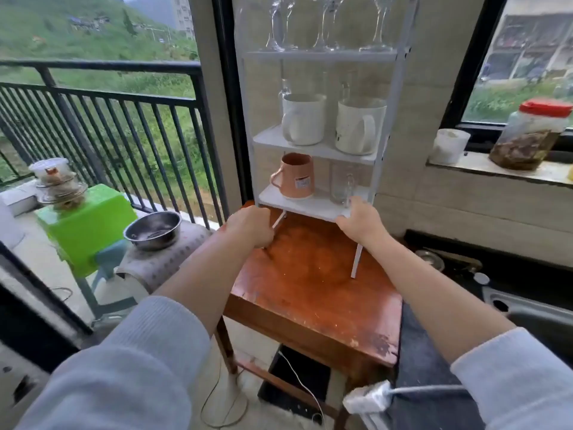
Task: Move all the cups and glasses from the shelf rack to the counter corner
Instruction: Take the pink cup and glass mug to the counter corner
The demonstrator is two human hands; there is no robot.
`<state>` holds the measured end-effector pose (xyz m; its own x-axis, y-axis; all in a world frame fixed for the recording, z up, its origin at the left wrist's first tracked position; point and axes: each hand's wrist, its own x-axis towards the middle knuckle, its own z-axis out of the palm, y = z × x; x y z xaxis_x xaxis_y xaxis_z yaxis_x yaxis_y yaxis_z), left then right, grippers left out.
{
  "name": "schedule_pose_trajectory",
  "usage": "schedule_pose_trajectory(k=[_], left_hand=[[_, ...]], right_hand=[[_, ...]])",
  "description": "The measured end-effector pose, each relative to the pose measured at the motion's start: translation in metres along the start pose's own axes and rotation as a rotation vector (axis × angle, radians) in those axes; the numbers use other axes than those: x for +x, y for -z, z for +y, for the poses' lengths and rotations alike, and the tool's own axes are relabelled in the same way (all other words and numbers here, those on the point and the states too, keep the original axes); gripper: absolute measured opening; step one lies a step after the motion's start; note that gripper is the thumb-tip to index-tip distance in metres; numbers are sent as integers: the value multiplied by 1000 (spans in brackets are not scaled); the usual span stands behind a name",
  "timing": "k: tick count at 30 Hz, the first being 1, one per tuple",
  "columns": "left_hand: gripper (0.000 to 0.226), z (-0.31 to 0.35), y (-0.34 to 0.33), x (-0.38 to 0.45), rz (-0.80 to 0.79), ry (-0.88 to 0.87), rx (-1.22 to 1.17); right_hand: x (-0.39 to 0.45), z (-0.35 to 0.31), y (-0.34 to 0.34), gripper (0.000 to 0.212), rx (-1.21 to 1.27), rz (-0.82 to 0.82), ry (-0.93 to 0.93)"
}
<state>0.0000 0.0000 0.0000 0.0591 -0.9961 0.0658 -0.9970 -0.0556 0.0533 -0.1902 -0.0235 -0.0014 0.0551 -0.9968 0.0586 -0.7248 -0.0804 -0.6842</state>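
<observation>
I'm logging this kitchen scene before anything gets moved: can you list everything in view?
Rack: 1, white, on table.
Stem glasses: several, clear, top shelf.
Mugs: 2, white, middle shelf.
Pink mug: 1, bottom shelf, left.
Glass cup: 1, clear, bottom shelf, right.
Table: 1, reddish wood.
Bowl: 1, steel, left.
Stool: 1, green, balcony.
Jar: 1, red lid, windowsill.
Left hand: grips rack's left leg.
Right hand: grips bottom shelf edge.

- Soft, even daylight comes in from the balcony left of the white shelf rack (316, 119) and the window to its right
- Shadows are faint
- The whole frame is slightly blurred; glasses on the rack smear
- Wide-angle bending curves the railing (102, 97) leftward
</observation>
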Motion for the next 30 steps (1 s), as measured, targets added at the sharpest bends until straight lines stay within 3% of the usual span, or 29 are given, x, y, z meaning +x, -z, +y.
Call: schedule_pose_trajectory(k=[6,11,13,15,18,21,26,30], left_hand=[[43,-9,-17,79,7,148,-372],[56,-11,-36,137,83,172,-581],[60,-16,-43,159,85,162,-660],[59,-20,-50,172,63,126,-695],[42,-22,-57,192,62,98,-779],[16,-21,-56,205,34,152,-903],[22,-21,-60,194,0,115,-1053],[33,-20,-59,165,42,246,-1266]], right_hand=[[66,2,-26,49,237,156,-160],[109,2,-39,46,384,235,-287],[126,3,-41,33,375,265,-383],[133,2,-41,6,485,294,-460],[138,-3,-47,28,573,340,-550],[135,-14,-57,25,695,407,-581],[113,-16,-67,37,825,465,-580],[83,-11,-65,44,979,464,-518]])
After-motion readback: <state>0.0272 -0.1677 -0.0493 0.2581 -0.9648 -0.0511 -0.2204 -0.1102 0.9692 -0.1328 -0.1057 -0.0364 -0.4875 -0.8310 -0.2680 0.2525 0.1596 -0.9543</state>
